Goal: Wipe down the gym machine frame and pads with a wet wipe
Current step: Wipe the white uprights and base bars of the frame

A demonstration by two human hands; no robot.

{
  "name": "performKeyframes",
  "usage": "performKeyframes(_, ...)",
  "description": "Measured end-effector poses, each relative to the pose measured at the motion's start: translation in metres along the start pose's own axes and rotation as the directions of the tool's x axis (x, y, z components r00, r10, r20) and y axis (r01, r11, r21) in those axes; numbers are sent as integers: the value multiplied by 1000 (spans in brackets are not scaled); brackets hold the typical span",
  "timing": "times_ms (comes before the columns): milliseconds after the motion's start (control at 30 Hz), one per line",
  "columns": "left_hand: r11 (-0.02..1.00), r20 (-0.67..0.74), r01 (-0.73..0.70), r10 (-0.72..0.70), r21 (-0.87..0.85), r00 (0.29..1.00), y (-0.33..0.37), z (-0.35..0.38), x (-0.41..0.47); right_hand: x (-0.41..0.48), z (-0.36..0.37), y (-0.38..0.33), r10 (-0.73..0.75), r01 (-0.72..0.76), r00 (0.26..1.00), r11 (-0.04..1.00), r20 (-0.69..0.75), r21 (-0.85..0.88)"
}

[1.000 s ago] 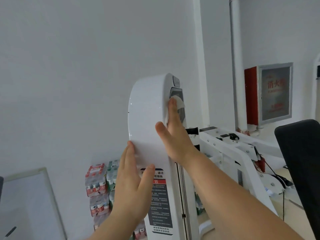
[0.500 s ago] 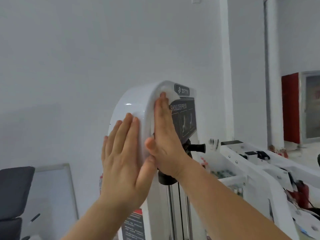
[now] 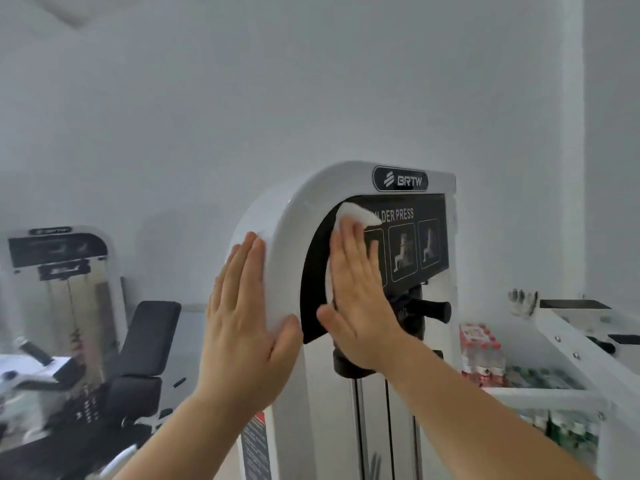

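Machine shroud glossy white. Its panel black w/ white lettering & white figure pictograms in thin white frames; badge above is a black oval w/ silver-white logo. Wet wipe white. Knob black. Label low on shroud grey w/ red patch. 2nd machine white, seat pads black. Bottle packs red & white; bottles green. Wall pale grey.
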State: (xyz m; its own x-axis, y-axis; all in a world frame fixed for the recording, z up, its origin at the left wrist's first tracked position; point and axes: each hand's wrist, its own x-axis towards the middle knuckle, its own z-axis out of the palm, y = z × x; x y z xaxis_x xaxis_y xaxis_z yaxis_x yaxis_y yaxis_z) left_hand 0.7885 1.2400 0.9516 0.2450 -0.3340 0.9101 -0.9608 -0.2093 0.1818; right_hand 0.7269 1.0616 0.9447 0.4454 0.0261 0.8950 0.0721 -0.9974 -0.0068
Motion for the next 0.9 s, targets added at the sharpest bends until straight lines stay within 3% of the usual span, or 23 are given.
performKeyframes(67, 1000, -2, -5, 5, -17, 1000, 1, 0, -1, -32, 12, 8, -128, 135, 989, 985, 72, -108)
performKeyframes(100, 1000, 0, -5, 5, -23, 1000, 1, 1, -2, -35, 15, 19, -97, 104, 994, 986, 60, -127)
performKeyframes(167, 999, -6, -2, 2, -33, 1000, 1, 2, -2, -23, 12, 36, 167, -170, 985, 984, -42, -58)
performKeyframes(233, 999, -14, 7, -7, -51, 1000, 0, 3, -2, 0, 1, 40, 485, -476, 871, 873, -82, 112)
performKeyframes(267, 998, -17, 5, -6, -59, 1000, 0, 3, -2, 10, -1, 37, 543, -526, 837, 833, -73, 171)
performKeyframes(300, 998, -24, 2, -4, -67, 1000, 0, 3, -1, 16, -3, 27, 504, -483, 859, 855, -84, 191)
performKeyframes(367, 997, -35, 5, -8, -73, 999, -2, 5, -1, 13, 1, -2, 237, -219, 962, 966, -133, 137)
performKeyframes(433, 997, -38, 7, -9, -71, 999, -4, 5, -1, -1, 15, -21, -10, 16, 993, 998, -114, 58)
performKeyframes(500, 997, -30, -6, 3, -79, 1000, -7, 5, 0, 0, 18, -13, -19, 18, 993, 1000, -112, -8)
performKeyframes(567, 996, -12, -1, 0, -90, 1000, -8, 5, 0, 17, 12, 11, 305, -297, 943, 952, -133, 77)
performKeyframes(633, 995, 4, 8, -8, -101, 1000, -8, 6, 0, 39, -3, 30, 648, -616, 753, 756, -117, 221)
performKeyframes(667, 994, 10, 6, -4, -105, 1000, -9, 6, 0, 46, -6, 31, 690, -653, 716, 717, -111, 245)
performKeyframes(700, 994, 13, 0, 2, -111, 1000, -10, 7, 0, 47, -7, 25, 649, -612, 750, 755, -128, 236)
performKeyframes(800, 992, 13, -5, 7, -125, 1000, -12, 9, 0, 39, 0, -20, 300, -269, 943, 942, -144, 199)
performKeyframes(867, 991, 5, -8, 9, -131, 1000, -13, 10, -1, 40, -2, -27, 126, -110, 985, 985, -121, 135)
performKeyframes(900, 992, 1, -11, 11, -129, 1000, -12, 10, -1, 48, -6, -19, 107, -93, 985, 990, -136, 104)
